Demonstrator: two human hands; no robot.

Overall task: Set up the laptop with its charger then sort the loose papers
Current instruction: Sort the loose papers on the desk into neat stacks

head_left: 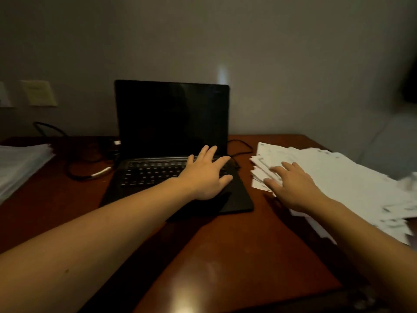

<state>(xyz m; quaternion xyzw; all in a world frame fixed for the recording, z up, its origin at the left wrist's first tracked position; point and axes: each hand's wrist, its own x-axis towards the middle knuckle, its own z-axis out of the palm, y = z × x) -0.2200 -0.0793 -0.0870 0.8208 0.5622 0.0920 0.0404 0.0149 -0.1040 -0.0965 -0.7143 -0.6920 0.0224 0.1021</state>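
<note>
Closest to me, both bare forearms reach out over the dark reddish wooden desk (225,256), whose polished top catches a glare near its front edge. Further out, my left hand (207,175) lies palm down over the right part of the keyboard of the laptop (171,118). Its fingers are straight and spread, gripping nothing. I cannot tell whether the palm presses the keys or hangs just above them.

Beside it, my right hand (293,188) is also flat and spread. Its fingertips lie on the near left edge of the loose papers (349,177), a white, uneven heap that fans across the right side of the desk, just beside the laptop.

The laptop stands open at the middle of the desk, its screen dark. A thin black cord (243,145) loops from behind the screen round to the laptop's right edge, near my left fingertips. Whether it is plugged in I cannot tell.

Left of the laptop the black charger cable (79,172) lies in loose coils with a pale band on it, running back toward a dark block behind. At the far left edge sits a neat stack of paper (20,163). Beyond everything is a plain grey wall (270,53) bearing a pale plate (39,92) at the left.
</note>
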